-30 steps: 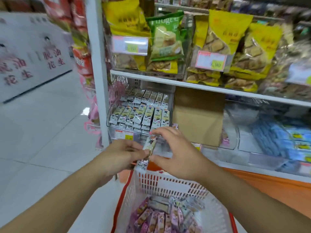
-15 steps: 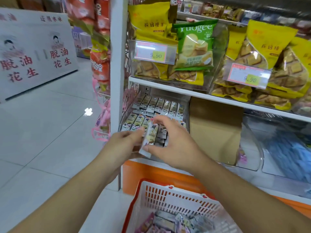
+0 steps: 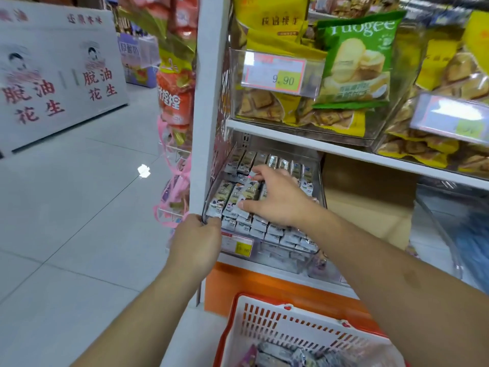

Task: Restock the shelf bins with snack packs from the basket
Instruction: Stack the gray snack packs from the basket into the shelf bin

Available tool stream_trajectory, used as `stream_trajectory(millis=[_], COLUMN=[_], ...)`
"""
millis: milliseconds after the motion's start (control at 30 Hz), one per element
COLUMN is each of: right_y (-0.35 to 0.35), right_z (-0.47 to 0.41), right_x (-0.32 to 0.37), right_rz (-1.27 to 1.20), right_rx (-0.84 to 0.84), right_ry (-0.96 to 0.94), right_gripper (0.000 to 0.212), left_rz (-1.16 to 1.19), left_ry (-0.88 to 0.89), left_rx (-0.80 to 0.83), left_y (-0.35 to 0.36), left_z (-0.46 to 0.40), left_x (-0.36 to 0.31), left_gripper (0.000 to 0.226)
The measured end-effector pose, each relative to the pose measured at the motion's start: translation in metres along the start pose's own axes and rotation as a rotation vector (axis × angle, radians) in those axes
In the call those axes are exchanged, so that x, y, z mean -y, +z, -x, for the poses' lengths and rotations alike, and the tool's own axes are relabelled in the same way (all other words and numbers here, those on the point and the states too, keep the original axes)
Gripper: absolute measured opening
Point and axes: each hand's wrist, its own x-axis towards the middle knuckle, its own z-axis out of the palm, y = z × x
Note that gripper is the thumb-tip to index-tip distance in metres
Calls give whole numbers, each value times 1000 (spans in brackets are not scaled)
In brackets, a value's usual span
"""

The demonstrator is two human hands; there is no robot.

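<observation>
Landmark: the clear shelf bin (image 3: pixel 315 205) on the lower shelf, just right of the white upright post (image 3: pixel 206 102); every place below is given relative to it.
Left hand (image 3: pixel 197 241): at the bin's front left corner, fingers curled over the clear rim there and gripping it.
Price tag (image 3: pixel 237 243): on the bin's front wall, just right of the left hand.
Snack packs in the bin (image 3: pixel 275 230): small silvery packs in tight rows, filling the bin from front to back.
Held snack pack (image 3: pixel 247 194): lying lengthwise on the left middle rows inside the bin, under the right hand.
Right hand (image 3: pixel 277 197): reaching into the bin from the right, fingers spread over the rows; the thumb sits at the near end of the pack and a fingertip at its far end, pinching it between them.
Basket (image 3: pixel 299 324): white with red trim, below and in front of the bin, well apart from both hands.
Snack packs in the basket (image 3: pixel 280 353): a loose heap at the bottom, partly out of view.
Cardboard divider (image 3: pixel 367 197): brown, just right of the bin.
Upper bin (image 3: pixel 238 75): directly above, holding yellow and green snack bags, with a tag reading 9.90.
</observation>
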Motion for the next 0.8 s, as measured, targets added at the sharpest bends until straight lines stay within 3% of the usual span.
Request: stream_trajectory(millis=[400, 567, 667, 800], right_y=[-5, -19, -26, -22], right_z=[13, 39, 68, 122], right_x=[-4, 2, -2, -16], right_rz=[3, 11, -45, -174], right_rx=[31, -45, -105, -174], right_ry=[-26, -121, -175, -291], right_gripper=[101, 95, 81, 40], left_rz=[11, -32, -63, -173], left_ry=[-20, -7, 2, -22], left_rx=[-8, -8, -26, -19], left_y=[1, 1, 2, 13], left_z=[2, 10, 20, 35], left_x=[-1, -1, 2, 19], left_gripper=[15, 19, 18, 24])
